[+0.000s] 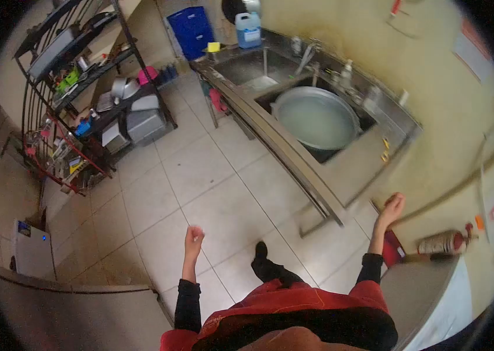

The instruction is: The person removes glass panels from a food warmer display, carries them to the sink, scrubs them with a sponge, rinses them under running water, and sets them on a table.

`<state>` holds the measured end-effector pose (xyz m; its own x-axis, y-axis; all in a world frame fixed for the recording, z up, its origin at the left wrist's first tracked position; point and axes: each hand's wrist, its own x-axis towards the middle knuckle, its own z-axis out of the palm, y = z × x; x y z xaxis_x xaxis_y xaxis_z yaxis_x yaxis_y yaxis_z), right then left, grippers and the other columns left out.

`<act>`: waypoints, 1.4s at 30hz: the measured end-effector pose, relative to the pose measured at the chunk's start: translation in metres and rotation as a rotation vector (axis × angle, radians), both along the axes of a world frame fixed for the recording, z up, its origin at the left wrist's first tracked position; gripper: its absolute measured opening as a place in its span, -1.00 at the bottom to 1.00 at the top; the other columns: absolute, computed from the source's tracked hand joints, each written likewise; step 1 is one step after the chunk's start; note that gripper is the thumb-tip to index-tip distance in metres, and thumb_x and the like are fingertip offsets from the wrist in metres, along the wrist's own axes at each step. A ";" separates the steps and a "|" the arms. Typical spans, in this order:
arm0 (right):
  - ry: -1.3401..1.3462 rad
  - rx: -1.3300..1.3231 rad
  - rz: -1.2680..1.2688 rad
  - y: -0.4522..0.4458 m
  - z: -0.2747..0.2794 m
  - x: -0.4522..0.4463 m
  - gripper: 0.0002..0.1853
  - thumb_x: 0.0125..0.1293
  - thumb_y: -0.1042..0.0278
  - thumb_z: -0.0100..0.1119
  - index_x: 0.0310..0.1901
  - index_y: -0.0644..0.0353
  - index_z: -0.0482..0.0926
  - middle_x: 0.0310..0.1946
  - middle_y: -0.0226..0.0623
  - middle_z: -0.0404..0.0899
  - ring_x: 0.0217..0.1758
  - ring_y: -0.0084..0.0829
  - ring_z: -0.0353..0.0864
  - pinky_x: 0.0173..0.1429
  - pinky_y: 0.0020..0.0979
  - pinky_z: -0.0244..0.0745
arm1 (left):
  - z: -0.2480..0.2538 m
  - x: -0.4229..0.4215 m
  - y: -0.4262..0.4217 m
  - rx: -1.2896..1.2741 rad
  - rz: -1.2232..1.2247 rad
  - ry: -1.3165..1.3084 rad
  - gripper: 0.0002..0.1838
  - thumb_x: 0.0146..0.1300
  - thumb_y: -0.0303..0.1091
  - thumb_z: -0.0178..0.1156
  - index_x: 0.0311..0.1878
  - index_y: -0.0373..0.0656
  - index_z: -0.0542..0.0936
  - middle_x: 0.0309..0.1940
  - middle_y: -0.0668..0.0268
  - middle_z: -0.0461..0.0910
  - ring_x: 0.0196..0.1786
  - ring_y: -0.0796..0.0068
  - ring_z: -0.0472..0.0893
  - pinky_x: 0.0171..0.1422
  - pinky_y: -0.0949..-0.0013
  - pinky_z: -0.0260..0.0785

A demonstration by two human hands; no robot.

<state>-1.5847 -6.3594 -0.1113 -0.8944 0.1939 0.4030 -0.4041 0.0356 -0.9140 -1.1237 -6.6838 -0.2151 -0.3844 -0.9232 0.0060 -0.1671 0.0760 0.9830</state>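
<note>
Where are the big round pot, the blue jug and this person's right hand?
Big round pot (314, 91): head view, on its far rim.
Blue jug (248, 35): head view, on its body.
Right hand (394, 206): head view, middle of the hand.

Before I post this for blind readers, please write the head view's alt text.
A person's left hand and right hand are held out, apart and loosely curled. Ahead, a pot of cloudy liquid sits in a metal sink; a crowded rack stands left.
</note>
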 end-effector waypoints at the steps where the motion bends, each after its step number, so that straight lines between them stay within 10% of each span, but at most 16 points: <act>1: -0.022 -0.021 0.098 -0.047 -0.013 -0.019 -0.77 0.32 0.28 -0.19 -0.45 0.18 0.32 -0.56 -0.54 0.23 -0.51 -0.69 0.16 -0.44 -0.61 0.13 | -0.047 0.027 -0.025 0.158 0.072 -0.023 -0.88 0.10 -0.58 0.03 -0.38 -0.16 0.31 -0.47 0.42 0.35 -0.38 0.60 0.37 -0.29 0.53 0.28; 3: -0.074 -0.052 0.286 -0.140 -0.040 -0.036 -0.79 0.32 0.28 -0.20 -0.43 0.16 0.34 -0.57 -0.55 0.24 -0.52 -0.70 0.18 -0.46 -0.61 0.14 | -0.151 0.099 -0.050 0.297 0.232 -0.111 -0.94 0.20 -0.46 -0.03 -0.38 -0.15 0.32 -0.47 0.40 0.35 -0.38 0.59 0.37 -0.31 0.52 0.28; 6: -0.056 0.295 0.583 -0.292 -0.056 -0.028 -0.82 0.31 0.32 -0.21 -0.35 0.13 0.42 -0.57 -0.50 0.33 -0.50 -0.64 0.29 -0.43 -0.57 0.22 | -0.168 0.160 -0.049 0.577 0.355 -0.503 -0.96 0.19 -0.43 -0.02 -0.34 -0.16 0.34 -0.41 0.33 0.37 -0.33 0.49 0.38 -0.25 0.46 0.29; 9: -0.270 0.024 1.289 -0.408 -0.033 0.013 -0.90 0.22 0.44 -0.07 -0.24 0.20 0.40 -0.48 -0.42 0.41 -0.44 -0.56 0.38 -0.34 -0.49 0.33 | -0.166 0.169 -0.076 0.792 0.379 -0.719 -0.93 0.18 -0.41 -0.02 -0.29 -0.17 0.37 -0.34 0.26 0.39 -0.27 0.39 0.39 -0.20 0.39 0.30; 14: 0.085 0.805 1.602 -0.548 -0.017 0.014 -0.83 0.18 0.38 -0.01 -0.18 0.16 0.40 -0.41 -0.25 0.51 -0.35 -0.37 0.50 -0.23 -0.45 0.39 | -0.182 0.142 -0.191 0.896 0.308 -0.884 -0.84 0.16 -0.36 -0.02 -0.22 -0.20 0.41 -0.24 0.15 0.41 -0.18 0.22 0.42 -0.10 0.29 0.31; 18: -0.016 0.806 1.441 -0.637 -0.025 -0.024 -0.82 0.18 0.35 -0.01 -0.19 0.16 0.43 -0.37 -0.19 0.53 -0.31 -0.29 0.52 -0.24 -0.40 0.40 | -0.198 0.105 -0.346 0.585 0.089 -0.983 -0.77 0.15 -0.33 -0.01 -0.16 -0.21 0.44 -0.16 0.06 0.43 -0.11 0.08 0.43 -0.03 0.20 0.31; 22: -0.044 0.685 1.174 -0.722 -0.014 -0.085 -0.80 0.16 0.36 0.00 -0.18 0.15 0.49 -0.33 -0.18 0.54 -0.26 -0.25 0.53 -0.21 -0.35 0.41 | -0.210 0.006 -0.584 -0.740 -0.329 -1.123 -0.69 0.17 -0.27 -0.03 -0.08 -0.23 0.43 -0.08 0.00 0.44 -0.06 -0.02 0.44 0.07 0.13 0.29; 26: 0.216 0.531 0.891 -0.853 0.041 -0.167 -0.74 0.10 0.44 0.03 -0.12 0.11 0.48 -0.27 -0.16 0.51 -0.25 -0.19 0.52 -0.20 -0.31 0.41 | -0.081 -0.258 -0.762 -0.182 -0.164 -0.171 -0.77 0.23 -0.29 -0.01 -0.16 -0.24 0.44 -0.38 0.29 0.50 -0.29 0.53 0.50 -0.18 0.52 0.34; 29: 0.369 0.411 0.846 -1.003 0.044 -0.244 -0.71 0.07 0.41 0.05 -0.10 0.10 0.45 -0.30 -0.11 0.48 -0.26 -0.14 0.50 -0.20 -0.24 0.41 | 0.036 -0.423 -0.812 -0.271 -0.320 -0.111 -0.84 0.23 -0.39 -0.03 -0.18 -0.24 0.45 -0.43 0.34 0.48 -0.35 0.60 0.47 -0.22 0.53 0.35; 39: 0.493 1.307 0.551 -1.310 -0.140 -0.344 -0.54 -0.06 0.08 0.14 -0.04 -0.05 0.44 -0.07 -0.04 0.38 -0.08 -0.12 0.46 -0.13 -0.11 0.41 | 0.045 -0.665 -0.953 0.539 -0.118 0.378 -0.58 0.23 -0.12 -0.05 0.04 -0.17 0.23 -0.29 0.32 0.39 -0.24 0.45 0.46 -0.21 0.38 0.39; 42: 0.075 1.371 0.943 -1.291 -0.069 -0.359 -0.57 -0.07 0.11 0.14 -0.12 0.06 0.49 -0.19 -0.06 0.47 -0.13 -0.08 0.50 -0.15 -0.14 0.43 | 0.024 -0.680 -0.995 0.421 -0.041 0.204 -0.71 0.22 -0.23 -0.02 -0.07 -0.18 0.31 -0.32 0.33 0.39 -0.29 0.50 0.45 -0.36 0.39 0.36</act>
